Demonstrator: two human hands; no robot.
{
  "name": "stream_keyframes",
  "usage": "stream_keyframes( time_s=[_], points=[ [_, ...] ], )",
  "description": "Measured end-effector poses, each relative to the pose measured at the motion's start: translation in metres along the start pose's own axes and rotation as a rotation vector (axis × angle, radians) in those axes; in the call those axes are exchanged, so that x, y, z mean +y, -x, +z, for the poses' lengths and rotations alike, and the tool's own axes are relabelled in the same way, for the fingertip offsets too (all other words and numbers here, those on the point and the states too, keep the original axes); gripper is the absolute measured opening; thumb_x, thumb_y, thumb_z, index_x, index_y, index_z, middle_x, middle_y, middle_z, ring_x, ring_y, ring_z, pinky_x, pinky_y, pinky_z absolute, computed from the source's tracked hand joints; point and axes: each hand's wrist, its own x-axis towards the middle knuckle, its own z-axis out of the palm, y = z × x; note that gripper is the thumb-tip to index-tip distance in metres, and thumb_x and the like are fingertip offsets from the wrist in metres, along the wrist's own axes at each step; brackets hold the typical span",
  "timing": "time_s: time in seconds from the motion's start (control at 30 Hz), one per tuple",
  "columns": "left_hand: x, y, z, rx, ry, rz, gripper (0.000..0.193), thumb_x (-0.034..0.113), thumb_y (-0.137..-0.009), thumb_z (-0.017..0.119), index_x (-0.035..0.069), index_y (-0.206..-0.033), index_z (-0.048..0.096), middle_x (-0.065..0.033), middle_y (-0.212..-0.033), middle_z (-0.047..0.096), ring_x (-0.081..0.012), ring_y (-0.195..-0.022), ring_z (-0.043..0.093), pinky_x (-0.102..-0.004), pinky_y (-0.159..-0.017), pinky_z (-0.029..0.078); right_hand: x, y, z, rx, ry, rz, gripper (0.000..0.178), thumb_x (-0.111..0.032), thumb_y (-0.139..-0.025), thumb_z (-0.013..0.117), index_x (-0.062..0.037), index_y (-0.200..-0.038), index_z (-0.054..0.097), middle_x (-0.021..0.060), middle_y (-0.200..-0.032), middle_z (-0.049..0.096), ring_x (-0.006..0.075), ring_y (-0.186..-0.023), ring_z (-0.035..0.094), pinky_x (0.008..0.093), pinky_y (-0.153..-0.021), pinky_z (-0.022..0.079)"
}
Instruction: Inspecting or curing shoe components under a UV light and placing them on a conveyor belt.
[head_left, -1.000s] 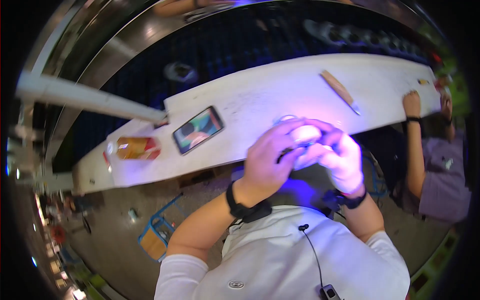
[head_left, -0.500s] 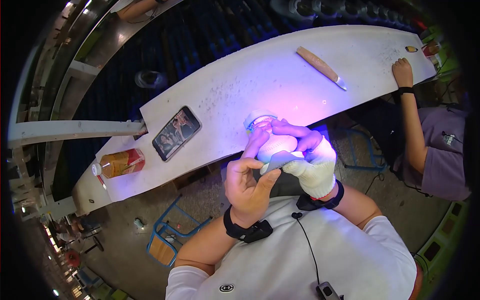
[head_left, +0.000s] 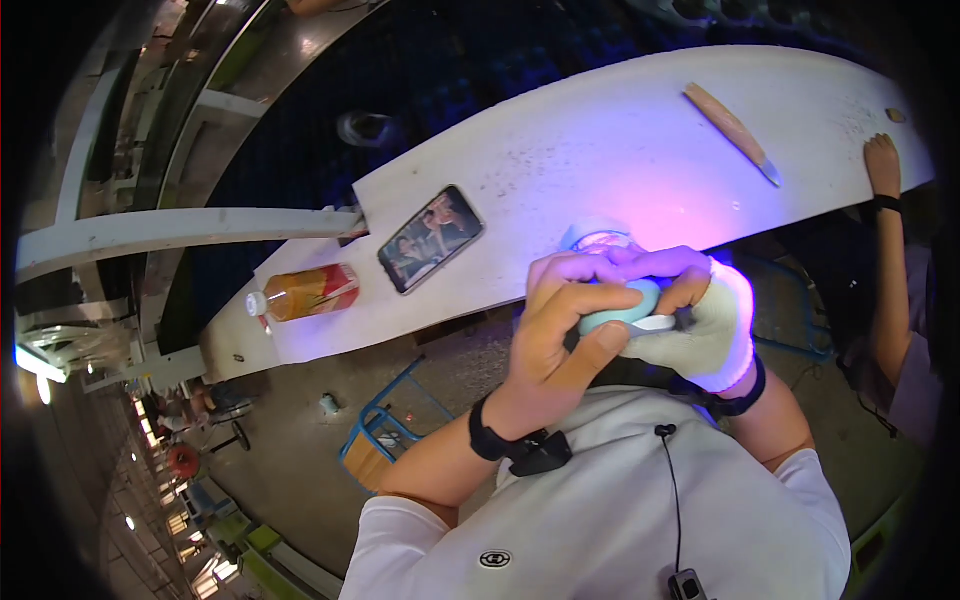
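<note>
Between my hands is a small rounded pale blue-green piece [head_left: 632, 303] with a smooth curved face and a whitish-grey edge; I cannot tell its kind. My left hand [head_left: 565, 320], bare, grips it from the left with thumb and fingers. On the other side, my right hand [head_left: 705, 315] wears a white glove that leaves the fingers bare, and its bent fingers hold the piece too. Just beyond my fingers, at the table's near edge, a round white-rimmed thing [head_left: 590, 234] glows pink and purple. My fingers partly hide both.
On the white table [head_left: 540, 150] lie a phone [head_left: 431, 239], a bottle of amber drink [head_left: 312, 292] on its side and a wooden-handled knife [head_left: 730, 132]. Another person's hand [head_left: 882, 165] rests at the right end. A blue-framed stool [head_left: 385, 425] stands below on the left.
My view has shifted, so the table things sit farther right. The piece has been turned, now showing its smooth blue-green face instead of a dotted pale one. My left fingers have closed further over it.
</note>
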Motion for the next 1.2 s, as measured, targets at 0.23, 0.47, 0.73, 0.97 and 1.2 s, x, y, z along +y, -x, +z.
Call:
stream_keyframes(
  time_s=[0.23,0.47,0.73,0.97,1.2],
  points=[
    [-0.015,0.015,-0.014,0.164,0.192,0.046,0.023,0.016,-0.113,0.040,0.002,-0.118,0.058,-0.0219,-0.133,0.069,-0.0365,-0.141,0.050,-0.0508,-0.121,0.033,0.033,0.003,0.012,-0.024,0.371,-0.189,0.046,-0.023,-0.062,0.100,-0.0107,-0.091,0.067,0.0146,-0.121,0.065,0.0351,-0.099,0.071,0.0415,-0.077,0.059],
    [-0.013,0.011,-0.057,-0.055,-0.111,-0.015,0.055,0.030,-0.074,0.095,0.001,-0.112,0.068,-0.0228,-0.130,0.073,-0.0450,-0.143,0.053,-0.0531,-0.118,0.043,0.039,-0.025,0.024,-0.138,0.419,-0.353,0.035,-0.024,-0.060,0.090,-0.0142,-0.086,0.069,0.0059,-0.094,0.060,0.0312,-0.083,0.062,0.0450,-0.073,0.053],
    [-0.034,0.018,-0.058,-0.002,-0.138,0.084,0.052,0.011,-0.066,0.102,0.003,-0.106,0.069,-0.0200,-0.118,0.078,-0.0451,-0.135,0.062,-0.0548,-0.115,0.049,0.043,-0.027,0.018,-0.252,0.564,-0.328,0.031,-0.031,-0.065,0.085,-0.0097,-0.076,0.065,0.0083,-0.092,0.063,0.0316,-0.083,0.064,0.0448,-0.072,0.055],
    [-0.033,0.023,-0.070,-0.040,-0.205,0.091,0.047,0.007,-0.073,0.095,0.005,-0.110,0.067,-0.0221,-0.119,0.078,-0.0451,-0.133,0.063,-0.0524,-0.113,0.050,0.074,-0.010,0.039,-0.108,0.386,-0.306,0.038,-0.029,-0.071,0.085,-0.0055,-0.085,0.059,0.0197,-0.124,0.067,0.0410,-0.105,0.065,0.0538,-0.095,0.055],
    [-0.011,0.018,-0.052,0.047,-0.509,-0.456,0.090,0.023,-0.071,0.095,0.002,-0.148,0.053,-0.0241,-0.126,0.073,-0.0352,-0.119,0.073,-0.0404,-0.103,0.055,0.086,-0.002,0.059,-0.048,0.415,-0.392,0.034,-0.017,-0.071,0.082,-0.0098,-0.091,0.055,0.0158,-0.127,0.067,0.0376,-0.111,0.065,0.0540,-0.101,0.054]
  ],
)
